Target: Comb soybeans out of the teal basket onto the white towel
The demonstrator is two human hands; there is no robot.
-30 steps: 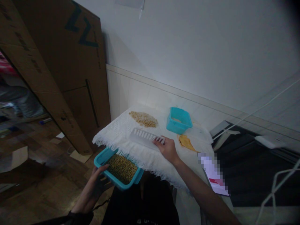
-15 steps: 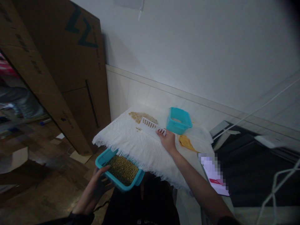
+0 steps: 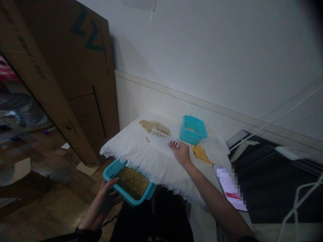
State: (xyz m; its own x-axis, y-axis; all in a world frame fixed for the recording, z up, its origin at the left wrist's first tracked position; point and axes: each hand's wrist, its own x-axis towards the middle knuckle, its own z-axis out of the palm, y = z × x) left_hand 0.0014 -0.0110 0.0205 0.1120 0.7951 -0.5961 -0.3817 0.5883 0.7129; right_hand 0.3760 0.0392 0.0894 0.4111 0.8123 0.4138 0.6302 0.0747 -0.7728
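My left hand (image 3: 107,195) grips the near left side of a turquoise plastic basket (image 3: 108,172), thumb over the rim. Yellowish-green beans (image 3: 133,181) fill it, and its far edge sits under the fringe of a white cloth (image 3: 126,144). Over the tabletop, my right hand (image 3: 180,151) is closed on the right end of a white slotted plastic strip (image 3: 161,138). The strip lies along the near side of a pile of pale grains (image 3: 153,126) on the cloth. A few loose grains (image 3: 147,139) lie left of the strip.
A second turquoise basket (image 3: 193,134) stands at the back of the table, with a yellow cloth-like piece (image 3: 200,153) before it. A phone-like screen (image 3: 230,188) lies at the right edge. A tall cardboard box (image 3: 83,84) rises on the left; a white cable (image 3: 277,116) crosses the right.
The white strip and my right hand have shifted slightly toward me, and fewer loose grains show left of the strip. My left hand and the bean basket stay nearly still.
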